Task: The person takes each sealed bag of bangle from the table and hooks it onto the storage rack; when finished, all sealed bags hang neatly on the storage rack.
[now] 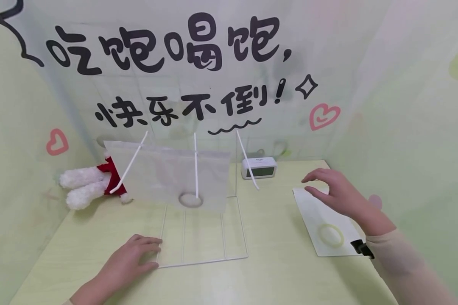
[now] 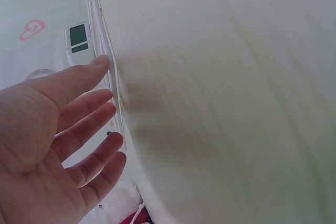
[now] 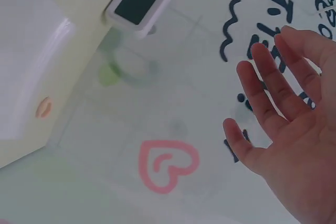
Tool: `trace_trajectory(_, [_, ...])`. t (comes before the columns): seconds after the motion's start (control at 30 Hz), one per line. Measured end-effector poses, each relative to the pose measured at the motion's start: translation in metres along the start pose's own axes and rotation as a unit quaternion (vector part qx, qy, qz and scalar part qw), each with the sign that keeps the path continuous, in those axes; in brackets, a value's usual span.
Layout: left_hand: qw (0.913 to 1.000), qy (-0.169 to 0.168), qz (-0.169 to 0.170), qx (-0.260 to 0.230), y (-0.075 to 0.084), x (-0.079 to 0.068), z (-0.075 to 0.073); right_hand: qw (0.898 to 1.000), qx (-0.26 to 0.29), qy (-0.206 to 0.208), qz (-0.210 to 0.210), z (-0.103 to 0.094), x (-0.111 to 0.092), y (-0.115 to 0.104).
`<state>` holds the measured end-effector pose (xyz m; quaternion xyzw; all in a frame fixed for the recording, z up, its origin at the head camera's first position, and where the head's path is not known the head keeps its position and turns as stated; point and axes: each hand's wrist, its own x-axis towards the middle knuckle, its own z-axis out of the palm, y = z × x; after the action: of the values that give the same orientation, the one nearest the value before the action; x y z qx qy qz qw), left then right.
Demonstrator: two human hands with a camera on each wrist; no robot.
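Note:
A white wire rack stands on the table, its three prongs sticking out toward me. From the prongs hangs a translucent plastic bag, with a grey oval ring near its lower edge. My left hand rests at the left side of the rack's base, fingers relaxed and fingertips by the wire. To the right, my right hand hovers with loosely bent fingers and holds nothing. Below it lies a white flat bag with a pale yellow oval ring; the forearm covers part of it.
A small white digital clock stands at the back, right of the rack. A plush toy with white legs and red clothing lies at the left, partly behind the hanging bag. Printed curtains enclose the table's sides and back.

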<state>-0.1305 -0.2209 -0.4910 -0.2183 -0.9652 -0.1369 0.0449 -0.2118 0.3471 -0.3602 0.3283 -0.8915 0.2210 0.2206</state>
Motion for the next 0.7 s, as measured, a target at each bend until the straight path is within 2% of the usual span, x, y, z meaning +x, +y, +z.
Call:
trace_trajectory(0.23, [1.0000,-0.008,-0.004,0.000,0.002,0.001,0.000,0.998,-0.007,-0.025,0.059,0.001,-0.024,0.043])
trace_trajectory(0.43, [1.0000,-0.005,-0.006,-0.003,0.000,0.000,0.002,0.992,-0.021,-0.063,0.105,0.009,-0.040,0.078])
trace_trajectory(0.7, [0.9999,-0.003,-0.009,-0.001,0.000,0.000,0.003,0.983,-0.018,-0.102,0.154,0.020,-0.057,0.109])
